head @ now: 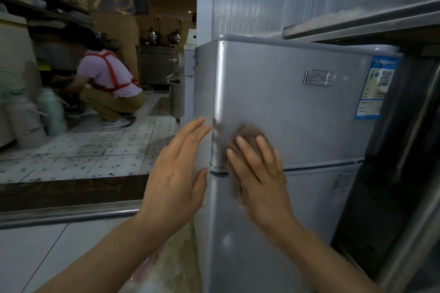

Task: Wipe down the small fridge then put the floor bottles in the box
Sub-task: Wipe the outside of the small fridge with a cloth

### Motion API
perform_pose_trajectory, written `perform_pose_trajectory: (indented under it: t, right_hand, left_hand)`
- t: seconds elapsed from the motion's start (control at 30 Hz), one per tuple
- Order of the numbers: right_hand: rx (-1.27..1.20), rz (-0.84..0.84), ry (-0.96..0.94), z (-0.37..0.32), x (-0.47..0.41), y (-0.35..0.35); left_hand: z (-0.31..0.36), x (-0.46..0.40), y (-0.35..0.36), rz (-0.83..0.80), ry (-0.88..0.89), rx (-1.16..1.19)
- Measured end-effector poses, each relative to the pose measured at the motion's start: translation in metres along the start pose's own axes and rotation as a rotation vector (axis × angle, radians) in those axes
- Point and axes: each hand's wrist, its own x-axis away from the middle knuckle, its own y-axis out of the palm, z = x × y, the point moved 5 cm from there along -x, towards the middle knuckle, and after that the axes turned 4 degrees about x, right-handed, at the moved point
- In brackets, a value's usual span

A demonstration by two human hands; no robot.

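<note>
The small silver two-door fridge point(292, 107) fills the middle and right of the view. My right hand point(259, 178) presses a brownish cloth point(247, 134) flat against the lower part of the upper door, fingers straight. My left hand point(176, 171) lies open against the fridge's left front corner, fingers stretched upward, thumb near the gap between the two doors. No floor bottles or box can be made out for certain.
A steel counter edge point(357, 21) overhangs the fridge at upper right. A person in a red apron point(107, 83) crouches on the tiled floor at left, beside tall white and green flasks point(38, 116). A metal rail point(69, 214) crosses the lower left.
</note>
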Motion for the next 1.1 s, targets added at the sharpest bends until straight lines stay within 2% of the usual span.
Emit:
perform_pose_trajectory:
  t: [0.17, 0.3, 0.4, 0.53, 0.7, 0.87, 1.03, 1.1]
  right_hand:
    - [0.051, 0.084, -0.041, -0.006, -0.103, -0.047]
    - [0.215, 0.152, -0.131, -0.013, -0.139, -0.052]
    - [0.246, 0.176, -0.195, -0.018, -0.123, -0.038]
    - [0.254, 0.024, -0.334, -0.036, -0.056, 0.001]
    - [0.189, -0.036, -0.260, -0.046, -0.017, 0.022]
    - [0.285, -0.087, -0.361, -0.022, 0.010, 0.016]
    - [0.347, -0.120, -0.090, 0.065, 0.059, -0.009]
    - [0.299, -0.134, 0.061, 0.076, 0.070, -0.012]
  left_hand:
    - [-0.022, 0.003, -0.012, 0.057, -0.197, 0.082]
    - [-0.030, 0.005, -0.018, 0.059, -0.227, 0.098]
    - [-0.035, 0.010, -0.018, 0.052, -0.229, 0.127]
    - [-0.042, 0.015, -0.016, 0.056, -0.227, 0.140]
    - [-0.045, 0.024, -0.007, 0.035, -0.239, 0.154]
    - [-0.034, 0.025, 0.005, 0.006, -0.235, 0.178]
    - [-0.022, 0.025, 0.021, 0.018, -0.232, 0.205]
    - [-0.018, 0.023, 0.028, 0.023, -0.211, 0.219]
